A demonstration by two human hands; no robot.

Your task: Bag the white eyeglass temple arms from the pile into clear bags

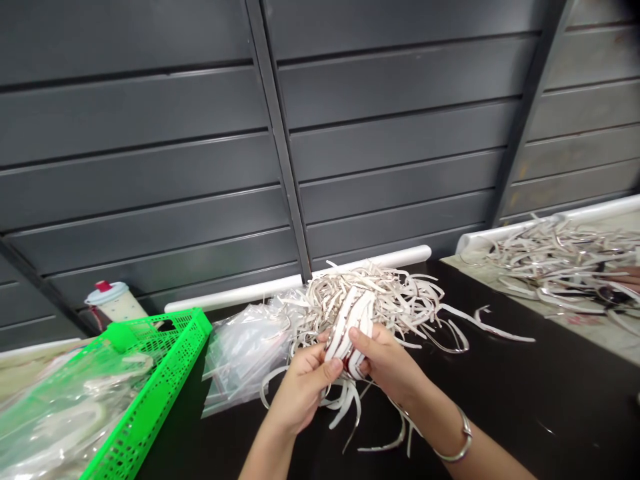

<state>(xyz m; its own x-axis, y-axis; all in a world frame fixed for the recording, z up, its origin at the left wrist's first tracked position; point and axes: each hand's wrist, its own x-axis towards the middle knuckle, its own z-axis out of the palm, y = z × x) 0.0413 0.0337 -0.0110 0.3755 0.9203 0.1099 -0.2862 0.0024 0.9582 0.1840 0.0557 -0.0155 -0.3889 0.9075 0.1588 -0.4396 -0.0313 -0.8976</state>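
Observation:
My left hand (307, 380) and my right hand (385, 357) are close together at the lower middle of the view. Between them they hold a bundle of white strips (350, 327) with brownish edges, both thumbs pressed on its front. My fingers curl behind the bundle and are partly hidden. Just behind it lies a big tangled pile of thin white strips (400, 303) on the black table (480, 413). A few loose strips lie under and in front of my hands. Clear plastic bags (245, 347) are stacked to the left of the pile.
A green basket (155, 410) with filled plastic bags stands at the left, a cup with a red cap (115, 303) behind it. White tubes (240, 293) run along the grey slatted wall (150, 160). At the right is another strip pile (565, 260), with part of another person's hand (627, 277).

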